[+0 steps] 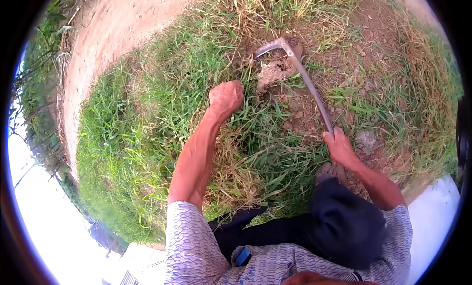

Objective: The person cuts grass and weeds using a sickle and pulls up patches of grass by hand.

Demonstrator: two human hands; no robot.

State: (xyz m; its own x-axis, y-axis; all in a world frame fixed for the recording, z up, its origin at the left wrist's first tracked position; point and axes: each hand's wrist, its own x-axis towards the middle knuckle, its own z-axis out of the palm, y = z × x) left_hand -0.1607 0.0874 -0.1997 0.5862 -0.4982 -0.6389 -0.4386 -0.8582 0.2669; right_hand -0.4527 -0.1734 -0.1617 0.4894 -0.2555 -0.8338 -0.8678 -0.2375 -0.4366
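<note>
Dirt path: from my head camera I see a pale dirt path [105, 44] at the far left, beside the grass.
Grass: the green and dry grass [123, 123] covers most of the ground.
Left hand: the left hand [226, 96] is curled into a fist low over the grass; whether some stems are inside it, I cannot tell.
Pale clump: a ragged pale clump [273, 73] lies just below the blade; I cannot tell if they touch.
Sickle: the sickle [312, 86] has its blade curving to the left, ahead of both hands, and its long handle slants down to the right.
Foot: one foot [332, 172] is near the handle's lower end.
Right hand: the right hand [340, 147] has its fingers wrapped around this handle.
</note>
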